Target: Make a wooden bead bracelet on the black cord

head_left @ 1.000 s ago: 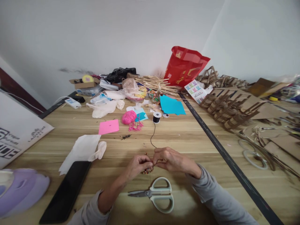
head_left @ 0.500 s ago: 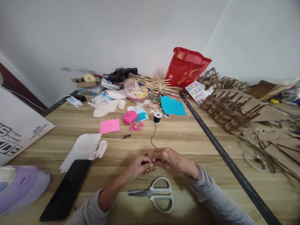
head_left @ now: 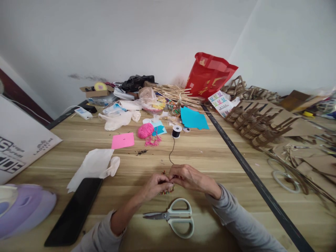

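My left hand point(head_left: 155, 184) and my right hand point(head_left: 187, 177) meet fingertip to fingertip over the table. Both are closed in a pinch. A string of small multicoloured beads point(head_left: 168, 191) hangs under the left fingers, partly covered by them. Black cord point(head_left: 171, 154) runs from a spool point(head_left: 176, 131) toward my right fingers, where its end is hidden. Which strand each hand pinches is too small to see fully. Scissors with pale handles point(head_left: 180, 217) lie just below my hands, blades pointing left.
Left of my hands are a black phone point(head_left: 75, 211), white tissue point(head_left: 91, 166) and a purple-white appliance point(head_left: 26, 210). Farther back lie a pink card point(head_left: 123, 140), pink yarn point(head_left: 145, 131) and blue sheets point(head_left: 193, 118). Small woven baskets point(head_left: 258, 131) stand at the right.
My right hand has shifted slightly left, its fingers closer over the left fingertips. The left hand and beads have barely moved.
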{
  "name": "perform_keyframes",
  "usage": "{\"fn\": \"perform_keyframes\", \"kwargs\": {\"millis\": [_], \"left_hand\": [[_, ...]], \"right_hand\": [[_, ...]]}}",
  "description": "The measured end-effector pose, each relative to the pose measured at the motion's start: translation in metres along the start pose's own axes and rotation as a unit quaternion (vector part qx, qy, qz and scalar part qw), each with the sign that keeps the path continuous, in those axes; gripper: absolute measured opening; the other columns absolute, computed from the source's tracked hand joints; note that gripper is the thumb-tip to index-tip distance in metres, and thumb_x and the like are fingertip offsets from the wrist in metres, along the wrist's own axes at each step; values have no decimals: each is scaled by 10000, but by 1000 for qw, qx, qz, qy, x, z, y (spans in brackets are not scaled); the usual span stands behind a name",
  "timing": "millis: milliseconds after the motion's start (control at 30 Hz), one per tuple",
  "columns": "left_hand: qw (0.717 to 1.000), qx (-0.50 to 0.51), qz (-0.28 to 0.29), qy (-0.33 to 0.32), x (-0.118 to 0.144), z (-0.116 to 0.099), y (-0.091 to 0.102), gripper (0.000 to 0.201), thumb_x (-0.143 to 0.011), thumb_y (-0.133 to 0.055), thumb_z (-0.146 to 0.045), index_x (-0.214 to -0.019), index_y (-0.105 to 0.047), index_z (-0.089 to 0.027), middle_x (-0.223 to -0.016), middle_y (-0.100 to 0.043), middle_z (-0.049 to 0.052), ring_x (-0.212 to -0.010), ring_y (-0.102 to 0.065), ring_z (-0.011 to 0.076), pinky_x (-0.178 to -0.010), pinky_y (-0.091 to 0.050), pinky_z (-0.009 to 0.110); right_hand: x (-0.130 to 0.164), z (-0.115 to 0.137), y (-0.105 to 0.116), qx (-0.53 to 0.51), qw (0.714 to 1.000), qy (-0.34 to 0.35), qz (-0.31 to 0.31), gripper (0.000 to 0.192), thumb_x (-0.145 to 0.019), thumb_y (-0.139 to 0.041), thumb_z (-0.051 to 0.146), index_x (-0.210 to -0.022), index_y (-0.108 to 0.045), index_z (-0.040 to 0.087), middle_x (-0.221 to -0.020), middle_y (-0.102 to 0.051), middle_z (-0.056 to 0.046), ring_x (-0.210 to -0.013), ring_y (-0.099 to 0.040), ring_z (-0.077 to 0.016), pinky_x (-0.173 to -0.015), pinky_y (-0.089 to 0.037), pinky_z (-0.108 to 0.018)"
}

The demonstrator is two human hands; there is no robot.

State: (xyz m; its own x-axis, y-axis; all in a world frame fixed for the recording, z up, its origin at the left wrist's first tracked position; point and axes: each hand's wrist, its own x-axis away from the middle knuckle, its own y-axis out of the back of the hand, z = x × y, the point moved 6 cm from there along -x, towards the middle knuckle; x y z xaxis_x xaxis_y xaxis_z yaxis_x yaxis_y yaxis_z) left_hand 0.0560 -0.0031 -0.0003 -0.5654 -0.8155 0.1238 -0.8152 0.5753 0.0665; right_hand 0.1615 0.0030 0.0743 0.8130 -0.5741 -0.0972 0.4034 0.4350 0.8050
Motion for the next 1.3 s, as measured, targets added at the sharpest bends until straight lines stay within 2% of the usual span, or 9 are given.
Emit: {"fn": "perform_keyframes", "kwargs": {"millis": [133,267,333,467,600,1133,1300], "left_hand": [[1000,20,-12,8,-1,3,-1,386,-722,-636,-482,-590,-601,-121,-548,-540,2,-509,-440,96,-508,-320,219],[998,58,-34,19,0,1,-2,402,-700,-652,-507,-591,-599,-123,-544,-557,9,-509,-463,98,-516,-339,223],[995,81,-41,28,1,-1,-2,413,-688,-663,-519,-595,-605,-121,-546,-565,12,-511,-470,97,-517,-347,221],[990,117,-60,49,2,-3,0,440,-647,-691,-545,-597,-605,-117,-544,-574,12,-511,-478,94,-526,-372,218],[988,130,-68,43,2,-2,2,440,-623,-711,-541,-597,-600,-116,-543,-567,1,-513,-480,91,-535,-388,216],[988,134,-64,48,1,3,8,398,-681,-698,-502,-643,-646,-110,-581,-631,21,-520,-519,92,-555,-415,213],[981,166,-82,56,0,7,12,421,-617,-748,-507,-675,-644,-103,-604,-645,29,-528,-533,99,-560,-423,225]], "right_hand": [[-1,0,1,-10,1000,1,-18,98,-916,-521,194,-897,-608,153,-836,-613,-38,-732,-580,-124,-661,-428,-214],[3,0,13,-2,996,-26,-80,122,-895,-538,194,-1007,-570,158,-1027,-564,-74,-637,-541,-84,-614,-430,-210],[6,1,18,3,995,-32,-97,156,-884,-543,187,-1038,-556,162,-1054,-552,-78,-606,-527,-74,-594,-422,-209],[7,1,11,21,998,-19,-49,88,-903,-514,175,-906,-602,165,-850,-597,-35,-672,-557,-110,-627,-411,-213],[5,-1,2,19,999,-25,-23,103,-905,-516,158,-883,-616,161,-845,-624,-40,-722,-581,-125,-658,-420,-213],[5,-4,-2,12,999,-21,-34,96,-915,-467,138,-849,-532,167,-803,-569,-25,-675,-519,-116,-626,-383,-214],[4,-5,-7,-2,999,-25,-47,76,-891,-482,115,-854,-530,162,-795,-559,-19,-653,-499,-110,-608,-371,-213]]}}
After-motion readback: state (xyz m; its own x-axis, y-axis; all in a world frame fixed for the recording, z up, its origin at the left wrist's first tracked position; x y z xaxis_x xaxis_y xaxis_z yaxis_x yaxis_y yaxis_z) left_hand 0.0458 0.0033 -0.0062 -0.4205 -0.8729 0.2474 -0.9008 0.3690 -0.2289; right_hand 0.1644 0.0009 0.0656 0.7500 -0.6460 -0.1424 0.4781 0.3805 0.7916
